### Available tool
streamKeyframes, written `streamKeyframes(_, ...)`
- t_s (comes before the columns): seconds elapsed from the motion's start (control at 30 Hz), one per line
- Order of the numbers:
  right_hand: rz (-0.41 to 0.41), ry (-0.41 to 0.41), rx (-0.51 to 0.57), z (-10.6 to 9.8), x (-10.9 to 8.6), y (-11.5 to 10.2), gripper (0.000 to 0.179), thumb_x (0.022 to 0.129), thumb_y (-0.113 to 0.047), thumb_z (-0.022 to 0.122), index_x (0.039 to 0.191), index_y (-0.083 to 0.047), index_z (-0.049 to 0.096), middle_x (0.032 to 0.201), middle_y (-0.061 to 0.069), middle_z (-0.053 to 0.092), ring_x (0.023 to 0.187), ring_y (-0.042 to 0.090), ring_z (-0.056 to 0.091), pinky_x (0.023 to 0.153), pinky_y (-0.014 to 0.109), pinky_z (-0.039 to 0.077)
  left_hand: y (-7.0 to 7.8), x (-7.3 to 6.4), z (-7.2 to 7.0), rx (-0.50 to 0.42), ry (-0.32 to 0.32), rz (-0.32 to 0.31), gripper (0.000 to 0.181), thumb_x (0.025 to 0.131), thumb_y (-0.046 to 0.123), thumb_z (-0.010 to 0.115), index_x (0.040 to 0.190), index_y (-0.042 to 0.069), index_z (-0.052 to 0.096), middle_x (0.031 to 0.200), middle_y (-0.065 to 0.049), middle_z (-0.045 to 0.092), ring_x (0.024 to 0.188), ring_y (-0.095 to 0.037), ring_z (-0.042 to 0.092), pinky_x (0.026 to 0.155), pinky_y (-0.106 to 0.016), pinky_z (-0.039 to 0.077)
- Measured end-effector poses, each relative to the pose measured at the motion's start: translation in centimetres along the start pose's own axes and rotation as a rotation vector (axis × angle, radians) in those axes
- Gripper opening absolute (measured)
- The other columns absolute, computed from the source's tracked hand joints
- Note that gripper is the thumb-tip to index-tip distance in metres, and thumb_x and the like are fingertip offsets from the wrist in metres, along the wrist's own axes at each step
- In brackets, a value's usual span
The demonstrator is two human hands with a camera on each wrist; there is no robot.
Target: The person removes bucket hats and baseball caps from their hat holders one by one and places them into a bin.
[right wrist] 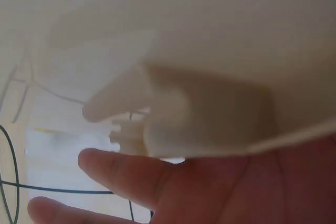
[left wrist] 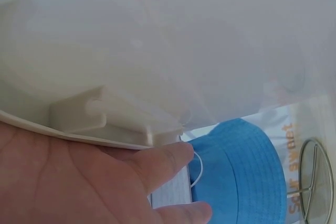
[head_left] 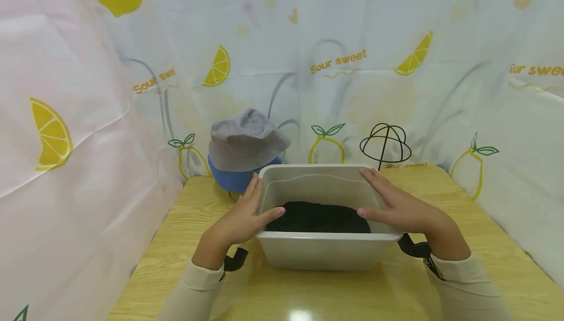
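A white plastic bin [head_left: 320,255] is in front of me, with black fabric [head_left: 317,217] lying in its bottom. My left hand [head_left: 244,217] holds the bin's left end, thumb over the rim and fingers along the outside. At the other end my right hand [head_left: 403,208] holds the rim the same way, its thumb pointing inward above the fabric. Both wrist views show the rim against the palms and the fingers reaching out beneath it. Just beyond my left fingers sit a grey bucket hat [head_left: 248,140] and a blue hat [head_left: 231,178], the grey one on top.
A black wire hat stand [head_left: 385,147] rises behind the bin on the right. The stand under the hats is mostly hidden. Wood-grain table [head_left: 176,257] extends around the bin. Lemon-printed cloth [head_left: 282,27] encloses the back and sides.
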State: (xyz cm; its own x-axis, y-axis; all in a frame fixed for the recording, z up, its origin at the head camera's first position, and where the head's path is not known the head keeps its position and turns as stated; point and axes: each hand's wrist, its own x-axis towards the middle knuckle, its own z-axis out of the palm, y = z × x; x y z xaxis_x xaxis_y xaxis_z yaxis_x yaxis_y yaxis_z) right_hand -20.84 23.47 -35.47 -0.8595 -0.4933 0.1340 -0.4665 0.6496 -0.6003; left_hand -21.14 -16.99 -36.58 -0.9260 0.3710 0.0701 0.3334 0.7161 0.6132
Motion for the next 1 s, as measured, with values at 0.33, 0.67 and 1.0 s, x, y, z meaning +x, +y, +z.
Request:
streamKeyframes(0.33, 0.086, 0.027, -0.048, 1.0, 0.3, -0.7, 0.102, 0.095, -0.061, 0.066, 0.168, -0.032, 0.001, 0.172, 0.014, -0.017, 0.157, 0.051, -0.002, 0.114, 0.078, 0.019, -0.1, -0.1, -0.1, -0.007, 0.002, 0.000, 0.114, 0.092, 0.080, 0.051, 0.167, 0.017, -0.008, 0.173, 0.003, -0.020, 0.160, -0.034, -0.006, 0.125, -0.066, 0.010)
streamKeyframes(0.67, 0.116, 0.032, -0.100, 1.2, 0.2, -0.7, 0.104, 0.093, -0.067, 0.064, 0.168, -0.031, 0.001, 0.172, 0.015, -0.018, 0.155, 0.054, 0.010, 0.114, 0.075, 0.025, -0.1, -0.1, 0.0, -0.006, -0.003, 0.000, 0.114, 0.092, 0.079, 0.051, 0.167, 0.015, -0.008, 0.174, -0.003, -0.018, 0.160, -0.039, -0.004, 0.124, -0.069, 0.008)
streamKeyframes(1.0, 0.107, 0.030, -0.099, 1.1, 0.2, -0.4, 0.105, 0.093, -0.064, 0.066, 0.169, -0.026, 0.004, 0.172, 0.014, -0.020, 0.155, 0.054, 0.007, 0.114, 0.076, 0.023, -0.1, 0.1, 0.0, -0.009, -0.018, -0.020, 0.115, 0.091, 0.081, 0.050, 0.167, 0.017, -0.008, 0.173, 0.001, -0.020, 0.159, -0.043, -0.004, 0.124, -0.068, 0.009)
